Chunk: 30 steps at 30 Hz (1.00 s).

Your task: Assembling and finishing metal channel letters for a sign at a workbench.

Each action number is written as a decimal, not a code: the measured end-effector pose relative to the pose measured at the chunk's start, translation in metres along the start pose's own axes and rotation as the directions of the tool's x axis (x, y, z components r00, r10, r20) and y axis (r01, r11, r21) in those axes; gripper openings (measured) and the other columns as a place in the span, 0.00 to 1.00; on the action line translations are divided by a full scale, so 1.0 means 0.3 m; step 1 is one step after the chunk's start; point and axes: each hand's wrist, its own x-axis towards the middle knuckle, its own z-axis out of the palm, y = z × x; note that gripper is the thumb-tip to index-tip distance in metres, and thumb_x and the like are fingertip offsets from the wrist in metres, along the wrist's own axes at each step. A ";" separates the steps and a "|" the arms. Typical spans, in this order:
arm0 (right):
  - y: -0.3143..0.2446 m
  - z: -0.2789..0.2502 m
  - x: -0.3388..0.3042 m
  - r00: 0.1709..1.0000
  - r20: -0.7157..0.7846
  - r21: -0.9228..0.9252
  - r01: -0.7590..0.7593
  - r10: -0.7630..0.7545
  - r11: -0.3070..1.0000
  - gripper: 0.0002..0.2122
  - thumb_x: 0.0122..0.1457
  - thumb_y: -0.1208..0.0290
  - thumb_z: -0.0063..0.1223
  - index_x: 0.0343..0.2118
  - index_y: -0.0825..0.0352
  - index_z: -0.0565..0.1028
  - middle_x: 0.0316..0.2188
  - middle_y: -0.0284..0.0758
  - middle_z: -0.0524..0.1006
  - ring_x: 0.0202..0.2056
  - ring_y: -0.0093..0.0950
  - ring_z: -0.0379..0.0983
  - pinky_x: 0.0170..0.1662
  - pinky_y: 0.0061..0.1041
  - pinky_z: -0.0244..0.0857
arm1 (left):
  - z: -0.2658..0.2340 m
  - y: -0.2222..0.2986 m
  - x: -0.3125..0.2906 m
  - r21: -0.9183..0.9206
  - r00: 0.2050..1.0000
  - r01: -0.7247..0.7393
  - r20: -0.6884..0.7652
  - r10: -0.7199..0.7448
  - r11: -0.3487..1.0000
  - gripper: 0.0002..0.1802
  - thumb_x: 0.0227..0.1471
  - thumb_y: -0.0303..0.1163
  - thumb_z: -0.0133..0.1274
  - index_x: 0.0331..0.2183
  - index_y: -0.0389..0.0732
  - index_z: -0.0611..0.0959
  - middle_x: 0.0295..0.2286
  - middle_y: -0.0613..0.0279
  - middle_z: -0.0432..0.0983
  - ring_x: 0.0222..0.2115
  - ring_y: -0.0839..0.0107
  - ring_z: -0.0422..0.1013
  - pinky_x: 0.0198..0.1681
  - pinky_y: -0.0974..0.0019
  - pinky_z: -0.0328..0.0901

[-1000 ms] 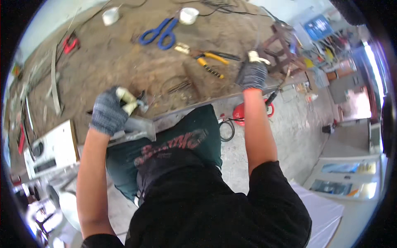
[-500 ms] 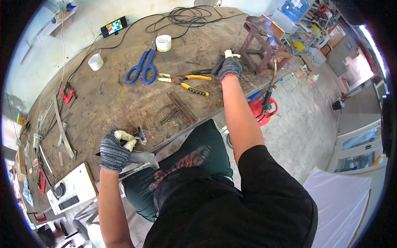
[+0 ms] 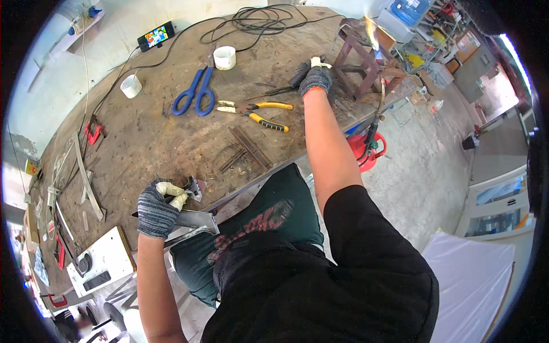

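Observation:
My left hand (image 3: 158, 211), in a grey striped knit glove with pale fingertips, is closed at the front edge of the table around a small shiny metal piece (image 3: 195, 190). Just below the fingers a grey metal bracket (image 3: 197, 220) juts past the edge. At the far right my right hand (image 3: 316, 78), gloved alike, is closed on a black-handled tool (image 3: 299, 75). Thin dark rods (image 3: 280, 91) lie to the left of that handle. Beside this hand stands a reddish-brown metal frame (image 3: 355, 68). A torch (image 3: 380, 103) is propped there, with a flame (image 3: 372, 33) rising above the frame.
On the brown table (image 3: 143, 143) lie blue-handled shears (image 3: 194, 94), yellow-and-black pliers (image 3: 266, 115) and a brown metal bar (image 3: 251, 147). Two white cups (image 3: 225, 58) stand farther back, near coiled black cable (image 3: 257, 26). A red bucket-like container (image 3: 366, 153) is beside the table.
A flame now shows above the brown frame. My right hand and its black-handled tool have shifted slightly, the handle tilting away from me. My left hand has stayed nearly still.

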 end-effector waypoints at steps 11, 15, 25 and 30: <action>-0.098 -0.049 -0.140 0.979 -0.036 -0.403 0.172 -0.203 0.899 0.19 0.59 0.55 0.61 0.43 0.67 0.79 0.35 0.39 0.83 0.35 0.34 0.78 0.40 0.34 0.70 | 0.003 -0.001 0.008 -0.011 1.000 -0.024 -0.015 0.024 1.000 0.07 0.40 0.22 0.68 0.26 0.40 0.87 0.25 0.57 0.80 0.28 0.61 0.77 0.35 0.61 0.72; -0.137 -0.125 -0.239 0.745 0.446 -0.895 0.391 -0.497 -0.216 0.17 0.61 0.54 0.61 0.41 0.65 0.81 0.35 0.39 0.82 0.38 0.32 0.77 0.42 0.32 0.69 | -0.004 0.018 0.006 -0.023 0.990 0.130 0.048 -0.129 0.991 0.07 0.46 0.25 0.69 0.26 0.39 0.84 0.25 0.60 0.82 0.27 0.67 0.77 0.34 0.64 0.71; -0.026 -0.219 -0.898 0.695 0.478 -0.064 0.638 -0.537 0.768 0.20 0.59 0.72 0.66 0.53 0.71 0.75 0.47 0.38 0.78 0.48 0.28 0.74 0.54 0.29 0.68 | -0.020 0.017 0.014 -0.009 0.990 0.090 0.106 -0.089 0.996 0.07 0.46 0.25 0.67 0.28 0.39 0.84 0.29 0.60 0.83 0.31 0.70 0.78 0.39 0.65 0.73; 0.013 -0.236 -1.170 0.111 0.885 0.026 0.958 -0.452 0.286 0.27 0.50 0.75 0.67 0.57 0.64 0.76 0.54 0.43 0.76 0.58 0.41 0.70 0.63 0.39 0.63 | -0.011 0.023 0.011 -0.042 0.992 0.100 0.078 -0.096 0.994 0.05 0.47 0.23 0.66 0.29 0.39 0.84 0.28 0.61 0.83 0.31 0.71 0.78 0.39 0.66 0.72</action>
